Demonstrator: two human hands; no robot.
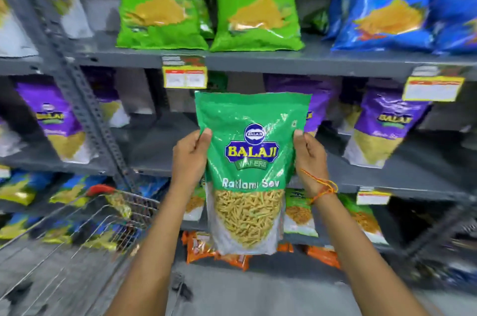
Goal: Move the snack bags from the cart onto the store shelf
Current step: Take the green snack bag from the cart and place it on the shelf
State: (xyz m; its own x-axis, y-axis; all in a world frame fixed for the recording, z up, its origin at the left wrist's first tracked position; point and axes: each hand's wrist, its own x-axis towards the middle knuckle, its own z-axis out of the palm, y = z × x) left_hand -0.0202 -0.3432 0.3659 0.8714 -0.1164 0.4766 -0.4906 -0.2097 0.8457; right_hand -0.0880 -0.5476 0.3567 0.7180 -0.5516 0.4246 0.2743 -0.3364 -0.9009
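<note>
A green Balaji Ratlami Sev snack bag hangs upright in front of the middle shelf. My left hand pinches its left edge and my right hand pinches its right edge, both near the upper half. The bag's clear lower part shows yellow sev. A wire cart with a red handle stands at the lower left, holding blurred blue and yellow bags.
Grey metal shelving fills the view. Bright green bags and blue bags stand on the top shelf. Purple bags flank a bare gap on the middle shelf. Green and orange bags sit lower down. A slanted upright stands left.
</note>
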